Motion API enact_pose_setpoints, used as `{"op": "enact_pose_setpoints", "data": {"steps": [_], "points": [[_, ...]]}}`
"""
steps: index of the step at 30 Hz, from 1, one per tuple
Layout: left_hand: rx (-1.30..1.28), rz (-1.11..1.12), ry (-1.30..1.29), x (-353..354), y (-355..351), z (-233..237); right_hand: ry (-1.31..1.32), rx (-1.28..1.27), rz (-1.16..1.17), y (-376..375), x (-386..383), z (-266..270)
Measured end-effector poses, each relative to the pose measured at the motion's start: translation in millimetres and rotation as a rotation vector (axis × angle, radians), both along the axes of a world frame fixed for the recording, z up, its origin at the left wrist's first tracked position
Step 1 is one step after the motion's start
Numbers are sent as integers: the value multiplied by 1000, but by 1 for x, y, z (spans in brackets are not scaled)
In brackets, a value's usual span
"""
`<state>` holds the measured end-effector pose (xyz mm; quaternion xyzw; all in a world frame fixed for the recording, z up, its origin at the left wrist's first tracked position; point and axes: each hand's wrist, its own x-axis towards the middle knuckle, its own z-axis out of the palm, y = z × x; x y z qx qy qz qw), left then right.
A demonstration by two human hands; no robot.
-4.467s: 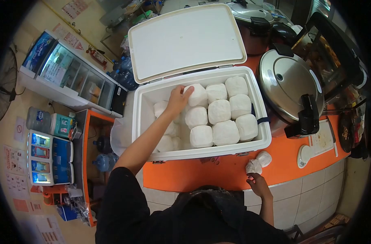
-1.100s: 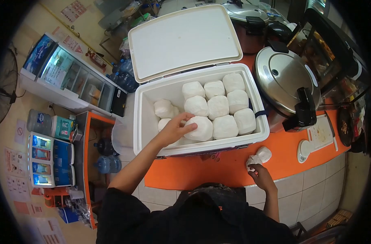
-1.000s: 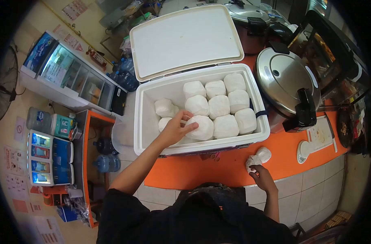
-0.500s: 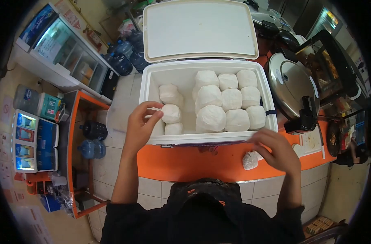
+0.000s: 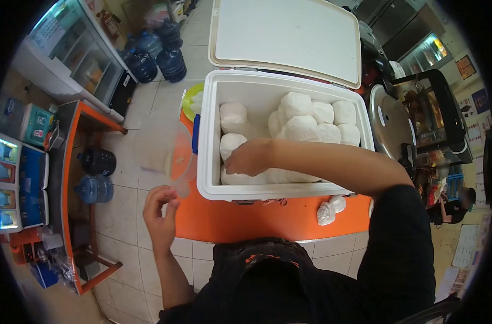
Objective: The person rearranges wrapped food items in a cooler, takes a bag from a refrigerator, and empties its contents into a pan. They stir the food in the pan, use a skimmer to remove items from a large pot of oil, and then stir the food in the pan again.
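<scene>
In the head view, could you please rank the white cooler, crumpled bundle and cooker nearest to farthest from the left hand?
1. White cooler, just right of the left hand.
2. Crumpled bundle, farther right.
3. Cooker, past the cooler's right side.

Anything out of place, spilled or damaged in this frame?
No spill or damage is evident. Mildly odd: two white bundles, one crumpled, sit on the orange counter outside the cooler holding the smoother white lumps.
</scene>
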<state>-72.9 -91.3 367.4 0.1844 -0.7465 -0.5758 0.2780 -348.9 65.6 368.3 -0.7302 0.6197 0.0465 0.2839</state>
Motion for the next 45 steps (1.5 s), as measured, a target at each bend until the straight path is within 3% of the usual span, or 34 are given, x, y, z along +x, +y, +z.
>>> {"op": "enact_pose_setpoints", "data": {"steps": [2, 5, 7, 11, 16, 19, 24, 30, 32, 38, 41, 44, 45], "points": [[76, -3, 42, -3, 5, -18, 74, 5, 145, -21, 2, -48], [135, 10, 62, -1, 10, -55, 208, 271, 274, -49, 15, -64], [172, 23, 31, 4, 13, -75, 178, 246, 194, -46, 23, -107], [216, 81, -18, 10, 14, -111, 221, 332, 163, -56, 37, -139], [309, 174, 120, 7, 13, -114, 356, 130, 177, -51, 41, -148], [279, 173, 138, 12, 5, -104, 307, 211, 122, -52, 38, -156], [217, 195, 155, 31, 0, -107, 123, -115, 172, -23, 28, -128], [225, 200, 149, 22, 28, -113, 175, 178, 249, -48, 32, -150], [194, 177, 128, 17, 37, -115, 237, 87, 160, -49, 39, -151], [290, 201, 123, 28, 52, -136, 405, 409, 518, -75, 39, -132], [249, 204, 84, 31, 51, -135, 532, 368, 700, -80, 43, -123], [227, 252, 107, 33, 47, -126, 407, 422, 483, -79, 42, -103], [219, 276, 103, 37, 46, -124, 411, 393, 444, -71, 38, -139]]}}
